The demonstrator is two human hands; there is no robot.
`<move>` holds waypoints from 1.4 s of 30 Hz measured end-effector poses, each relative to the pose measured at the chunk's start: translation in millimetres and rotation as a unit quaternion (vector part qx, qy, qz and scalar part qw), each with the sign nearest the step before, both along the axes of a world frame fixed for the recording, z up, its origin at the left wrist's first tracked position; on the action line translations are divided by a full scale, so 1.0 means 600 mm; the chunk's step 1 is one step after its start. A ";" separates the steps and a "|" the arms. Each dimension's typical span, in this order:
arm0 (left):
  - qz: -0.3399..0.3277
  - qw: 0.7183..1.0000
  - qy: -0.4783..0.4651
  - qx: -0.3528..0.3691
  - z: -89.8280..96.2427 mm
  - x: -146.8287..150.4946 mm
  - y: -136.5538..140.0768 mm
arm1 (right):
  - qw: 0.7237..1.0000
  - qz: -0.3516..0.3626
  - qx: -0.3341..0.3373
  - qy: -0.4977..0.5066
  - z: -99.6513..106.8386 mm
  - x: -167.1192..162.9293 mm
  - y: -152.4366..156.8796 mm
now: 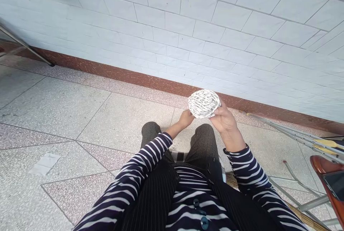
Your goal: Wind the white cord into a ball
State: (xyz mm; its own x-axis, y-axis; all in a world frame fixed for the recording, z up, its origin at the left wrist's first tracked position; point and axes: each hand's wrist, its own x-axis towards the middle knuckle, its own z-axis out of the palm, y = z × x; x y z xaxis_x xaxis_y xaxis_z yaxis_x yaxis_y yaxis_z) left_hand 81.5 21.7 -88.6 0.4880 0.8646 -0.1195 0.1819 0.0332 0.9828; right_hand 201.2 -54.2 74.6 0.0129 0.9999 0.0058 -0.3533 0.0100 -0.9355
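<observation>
A round, white woven piece with dark flecks (204, 104), like coiled or braided cord, is held up in front of my knees. My right hand (225, 120) grips its right edge, thumb on the near face and fingers partly behind it. At the lower left edge, my left hand (186, 118) is closed against the piece, its fingertips hidden beneath or behind it. Whether the piece is flat or hollow at the back cannot be seen.
A white tiled wall (172, 27) with a red-brown skirting stands ahead. Crutches (295, 132) lean at the right, near a brown wooden chair part (322, 168) and metal tubes. A white paper (45, 164) lies on the floor. A metal leg (29, 46) stands left.
</observation>
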 end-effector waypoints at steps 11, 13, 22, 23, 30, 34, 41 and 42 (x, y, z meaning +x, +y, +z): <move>0.110 0.975 -0.084 -0.173 -0.040 -0.171 0.023 | 0.991 -0.120 0.059 -0.017 0.026 0.099 0.006; 0.126 0.979 0.030 -0.160 -0.053 -0.196 0.031 | 0.990 -0.121 0.066 -0.005 0.022 0.103 0.006; 0.042 0.993 0.103 0.030 0.008 -0.098 0.026 | 0.998 -0.036 -0.043 0.008 0.003 0.032 0.014; 0.022 0.997 0.058 0.055 0.028 -0.076 0.020 | 0.998 -0.024 -0.059 0.007 0.003 0.022 0.016; -0.024 0.997 -0.019 0.073 0.078 -0.017 -0.021 | 0.995 -0.029 -0.081 -0.047 0.012 0.019 0.028; -0.124 0.964 0.211 0.100 0.044 -0.058 -0.048 | 0.990 -0.101 -0.051 -0.085 0.016 0.049 0.040; -0.206 0.812 0.352 0.417 0.113 -0.086 -0.077 | 0.944 -0.162 -0.015 -0.286 -0.081 0.069 0.067; -0.209 0.794 0.344 0.455 0.133 -0.086 -0.071 | 0.934 -0.152 -0.019 -0.323 -0.101 0.067 0.067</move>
State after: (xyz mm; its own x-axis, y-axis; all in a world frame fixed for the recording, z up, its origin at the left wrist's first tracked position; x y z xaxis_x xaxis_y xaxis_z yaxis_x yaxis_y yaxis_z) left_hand 29.9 -20.6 -8.9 0.8453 0.5248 0.1002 0.4937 -0.8390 0.2289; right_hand 241.3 -14.2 13.9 0.3026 0.9502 0.0743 0.2986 -0.0205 -0.9542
